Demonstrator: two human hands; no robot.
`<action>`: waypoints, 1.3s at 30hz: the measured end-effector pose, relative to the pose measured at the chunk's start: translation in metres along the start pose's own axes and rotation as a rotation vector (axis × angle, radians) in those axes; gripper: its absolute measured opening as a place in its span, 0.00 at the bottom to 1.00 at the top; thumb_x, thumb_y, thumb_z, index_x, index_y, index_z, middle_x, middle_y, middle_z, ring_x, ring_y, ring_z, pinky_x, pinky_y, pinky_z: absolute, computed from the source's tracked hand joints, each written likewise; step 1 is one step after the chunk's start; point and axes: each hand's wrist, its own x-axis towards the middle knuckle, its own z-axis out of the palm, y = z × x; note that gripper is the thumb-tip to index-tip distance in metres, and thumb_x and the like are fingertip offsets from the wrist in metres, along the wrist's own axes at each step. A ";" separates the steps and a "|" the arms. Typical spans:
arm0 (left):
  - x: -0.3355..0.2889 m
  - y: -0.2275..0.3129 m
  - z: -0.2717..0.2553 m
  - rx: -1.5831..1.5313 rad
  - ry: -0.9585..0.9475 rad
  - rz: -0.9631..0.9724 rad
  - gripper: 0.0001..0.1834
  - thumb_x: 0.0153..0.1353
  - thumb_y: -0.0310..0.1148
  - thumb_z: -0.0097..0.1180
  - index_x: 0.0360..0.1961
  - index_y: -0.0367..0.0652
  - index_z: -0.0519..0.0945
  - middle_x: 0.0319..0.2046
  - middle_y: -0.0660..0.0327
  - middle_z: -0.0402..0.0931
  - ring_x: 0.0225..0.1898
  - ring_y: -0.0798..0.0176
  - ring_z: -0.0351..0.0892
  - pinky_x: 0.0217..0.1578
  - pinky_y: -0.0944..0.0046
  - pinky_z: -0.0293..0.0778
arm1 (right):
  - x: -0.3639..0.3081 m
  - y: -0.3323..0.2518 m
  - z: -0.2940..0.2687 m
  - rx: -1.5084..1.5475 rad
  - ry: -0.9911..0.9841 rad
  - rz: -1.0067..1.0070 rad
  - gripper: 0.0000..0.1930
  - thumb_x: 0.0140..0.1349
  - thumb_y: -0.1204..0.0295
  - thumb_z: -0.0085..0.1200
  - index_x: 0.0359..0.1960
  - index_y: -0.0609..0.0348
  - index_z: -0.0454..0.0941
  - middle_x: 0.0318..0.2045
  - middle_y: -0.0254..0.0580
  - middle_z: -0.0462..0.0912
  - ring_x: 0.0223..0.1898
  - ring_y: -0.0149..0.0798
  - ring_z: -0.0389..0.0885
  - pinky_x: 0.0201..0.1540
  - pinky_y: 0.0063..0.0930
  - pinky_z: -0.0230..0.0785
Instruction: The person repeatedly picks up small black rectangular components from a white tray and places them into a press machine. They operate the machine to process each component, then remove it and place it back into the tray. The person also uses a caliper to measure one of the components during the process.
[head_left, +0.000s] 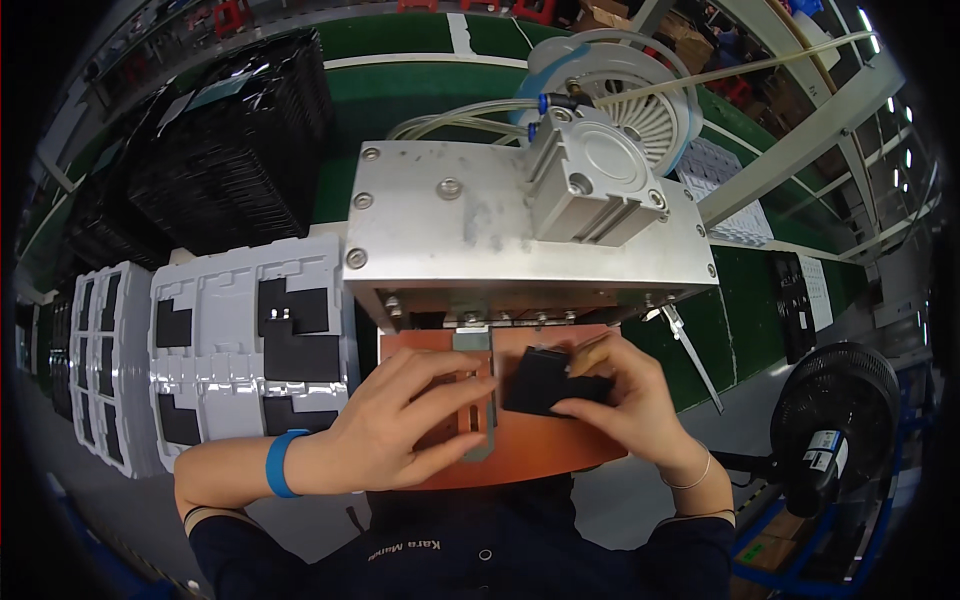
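Pinching a flat black piece (533, 382) between thumb and fingers, the right hand (632, 388) is holding it over the orange surface (545, 452), in front of the pneumatic press (440, 225); the left hand (400, 415), its grip loosely parted, is hovering over a slotted metal fixture (472, 342), possibly touching it.

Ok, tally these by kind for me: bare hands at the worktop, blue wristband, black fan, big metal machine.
Bare hands: 2 (left hand at the grey fixture, right hand holding black material)
Blue wristband: 1
Black fan: 1
Metal machine: 1
Total: 5
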 end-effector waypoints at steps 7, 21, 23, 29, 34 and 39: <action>-0.003 0.013 -0.001 -0.070 0.020 -0.031 0.21 0.52 0.28 0.68 0.47 0.36 0.80 0.40 0.54 0.79 0.39 0.54 0.79 0.40 0.61 0.74 | -0.004 0.003 -0.028 0.519 0.037 0.374 0.17 0.49 0.89 0.65 0.34 0.56 0.72 0.36 0.35 0.81 0.43 0.28 0.80 0.49 0.23 0.75; 0.044 0.039 0.008 -0.456 -0.347 -0.591 0.14 0.64 0.36 0.60 0.31 0.33 0.82 0.19 0.61 0.80 0.17 0.73 0.77 0.19 0.74 0.69 | -0.027 -0.003 -0.001 0.651 0.014 0.235 0.12 0.55 0.85 0.62 0.33 0.57 0.72 0.41 0.37 0.80 0.42 0.30 0.81 0.47 0.22 0.75; 0.046 0.036 0.014 -0.628 -0.378 -0.683 0.16 0.65 0.39 0.59 0.29 0.34 0.82 0.15 0.61 0.78 0.17 0.72 0.78 0.20 0.71 0.68 | -0.027 -0.006 0.002 0.590 0.020 0.168 0.11 0.57 0.84 0.61 0.36 0.59 0.73 0.41 0.38 0.80 0.44 0.30 0.80 0.48 0.23 0.74; 0.012 0.042 -0.014 -0.661 -0.378 -0.860 0.14 0.65 0.36 0.60 0.34 0.32 0.82 0.18 0.63 0.78 0.20 0.77 0.77 0.21 0.75 0.66 | -0.016 0.008 -0.006 -0.516 0.266 -0.211 0.14 0.61 0.73 0.59 0.48 0.59 0.79 0.31 0.38 0.74 0.32 0.37 0.77 0.34 0.26 0.73; -0.036 0.041 -0.034 -0.676 -0.070 -0.908 0.10 0.63 0.30 0.61 0.35 0.32 0.82 0.19 0.64 0.78 0.20 0.75 0.78 0.18 0.77 0.64 | -0.007 0.014 0.007 -0.814 0.270 -0.254 0.17 0.59 0.66 0.61 0.49 0.55 0.80 0.33 0.39 0.72 0.35 0.41 0.74 0.31 0.33 0.72; -0.090 0.035 -0.068 -0.475 0.310 -0.978 0.06 0.61 0.27 0.62 0.30 0.35 0.80 0.20 0.64 0.77 0.17 0.73 0.77 0.17 0.77 0.63 | -0.004 0.019 0.009 -0.881 0.405 -0.287 0.20 0.57 0.65 0.62 0.50 0.58 0.77 0.35 0.41 0.74 0.37 0.44 0.76 0.34 0.34 0.72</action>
